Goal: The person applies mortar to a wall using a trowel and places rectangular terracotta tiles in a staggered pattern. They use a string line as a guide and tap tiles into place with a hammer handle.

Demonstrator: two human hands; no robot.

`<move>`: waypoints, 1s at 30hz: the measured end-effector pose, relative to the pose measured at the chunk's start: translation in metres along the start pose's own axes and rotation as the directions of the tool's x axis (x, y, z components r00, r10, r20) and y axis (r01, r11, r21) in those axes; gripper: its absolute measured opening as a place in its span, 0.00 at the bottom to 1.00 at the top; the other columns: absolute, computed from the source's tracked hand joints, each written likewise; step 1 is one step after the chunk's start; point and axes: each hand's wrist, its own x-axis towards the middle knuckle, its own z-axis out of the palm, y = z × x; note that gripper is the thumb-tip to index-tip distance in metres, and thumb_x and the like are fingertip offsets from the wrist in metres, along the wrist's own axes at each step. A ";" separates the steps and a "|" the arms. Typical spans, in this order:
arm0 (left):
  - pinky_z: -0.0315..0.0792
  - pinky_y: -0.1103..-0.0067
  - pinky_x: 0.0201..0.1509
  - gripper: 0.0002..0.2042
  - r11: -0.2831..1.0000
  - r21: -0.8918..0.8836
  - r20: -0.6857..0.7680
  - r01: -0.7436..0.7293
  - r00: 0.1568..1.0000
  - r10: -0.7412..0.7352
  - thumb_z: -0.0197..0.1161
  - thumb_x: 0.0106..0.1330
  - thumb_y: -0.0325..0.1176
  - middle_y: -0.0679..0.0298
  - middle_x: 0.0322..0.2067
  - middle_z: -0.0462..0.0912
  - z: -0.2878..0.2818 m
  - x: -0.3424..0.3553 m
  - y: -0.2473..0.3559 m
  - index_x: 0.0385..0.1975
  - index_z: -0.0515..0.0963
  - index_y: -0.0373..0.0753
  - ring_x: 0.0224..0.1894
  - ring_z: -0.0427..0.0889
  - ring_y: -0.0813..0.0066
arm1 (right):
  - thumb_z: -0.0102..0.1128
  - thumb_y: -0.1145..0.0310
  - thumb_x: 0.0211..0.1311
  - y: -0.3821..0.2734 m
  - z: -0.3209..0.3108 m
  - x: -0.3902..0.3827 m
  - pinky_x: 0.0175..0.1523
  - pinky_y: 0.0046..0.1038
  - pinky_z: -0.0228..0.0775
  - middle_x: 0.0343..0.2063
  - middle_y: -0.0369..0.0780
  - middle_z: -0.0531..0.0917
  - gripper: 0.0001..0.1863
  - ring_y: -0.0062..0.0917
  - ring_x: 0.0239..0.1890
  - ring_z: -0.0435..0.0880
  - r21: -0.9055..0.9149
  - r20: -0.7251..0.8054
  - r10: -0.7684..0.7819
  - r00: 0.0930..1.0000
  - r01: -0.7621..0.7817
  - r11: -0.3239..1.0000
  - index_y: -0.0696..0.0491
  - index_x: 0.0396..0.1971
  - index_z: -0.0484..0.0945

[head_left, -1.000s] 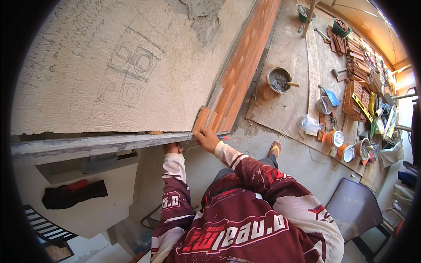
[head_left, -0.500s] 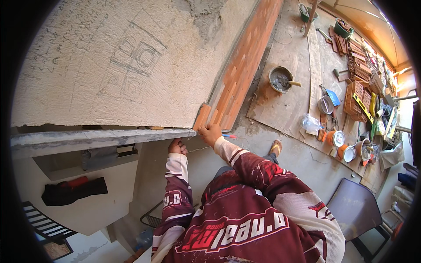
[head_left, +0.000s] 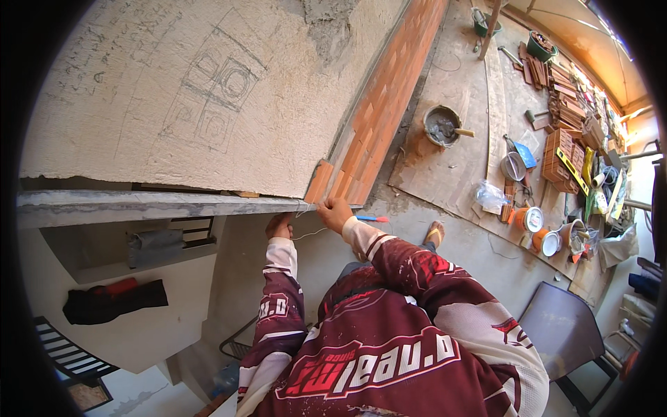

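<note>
Narrow reddish-brown tiles point(head_left: 368, 125) run in staggered rows along the wall's edge, ending at a grey ledge point(head_left: 139, 205). My right hand point(head_left: 335, 214) is at the lower end of these tiles, its fingers pinched together at the ledge corner; what they grip is hidden. Just left of it, below the ledge, my left hand point(head_left: 279, 226) is closed with its fingers curled. A thin pale string point(head_left: 310, 234) runs from the left hand toward the right one, with a small loop of it by the ledge. A blue and red slim tool point(head_left: 372, 219) sticks out beside my right hand.
Rough plaster point(head_left: 229, 125) with pencil sketches spreads left. On boards at right stand a mortar bucket point(head_left: 442, 126) with a wooden handle, a grey pail point(head_left: 513, 167), orange-and-white tubs point(head_left: 533, 219), stacked tiles point(head_left: 570, 108) and a yellow level point(head_left: 572, 170). A dark chair point(head_left: 561, 323) stands lower right.
The ledge and wall sit slightly higher at left in the picture, as the view has shifted a little. Both hands stay at the tile end, and the blue and red tool shows slightly more.
</note>
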 end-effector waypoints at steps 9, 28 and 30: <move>0.58 0.85 0.16 0.11 0.966 -0.200 0.153 0.162 0.979 -0.132 0.67 0.58 0.41 0.71 0.25 0.80 0.007 -0.021 0.010 0.35 0.79 0.43 0.21 0.75 0.83 | 0.61 0.64 0.58 -0.027 0.001 -0.009 0.22 0.22 0.62 0.16 0.33 0.74 0.13 0.16 0.18 0.70 0.078 0.019 -0.056 0.998 0.055 0.995 0.56 0.20 0.75; 0.59 0.84 0.16 0.11 0.943 -0.307 0.221 0.129 0.973 -0.061 0.63 0.60 0.38 0.65 0.30 0.83 0.014 -0.020 0.015 0.39 0.78 0.41 0.24 0.78 0.77 | 0.56 0.65 0.53 -0.040 0.027 -0.015 0.30 0.33 0.69 0.16 0.46 0.77 0.14 0.27 0.21 0.76 -0.062 -0.275 -0.070 0.959 0.055 0.997 0.62 0.21 0.76; 0.58 0.85 0.16 0.11 0.925 -0.337 0.238 0.174 0.967 -0.095 0.62 0.61 0.38 0.65 0.31 0.83 0.013 -0.016 0.014 0.39 0.78 0.41 0.24 0.78 0.76 | 0.55 0.64 0.54 -0.041 0.026 -0.016 0.31 0.33 0.69 0.17 0.47 0.77 0.13 0.28 0.22 0.77 -0.076 -0.257 -0.103 0.961 0.086 0.993 0.61 0.23 0.76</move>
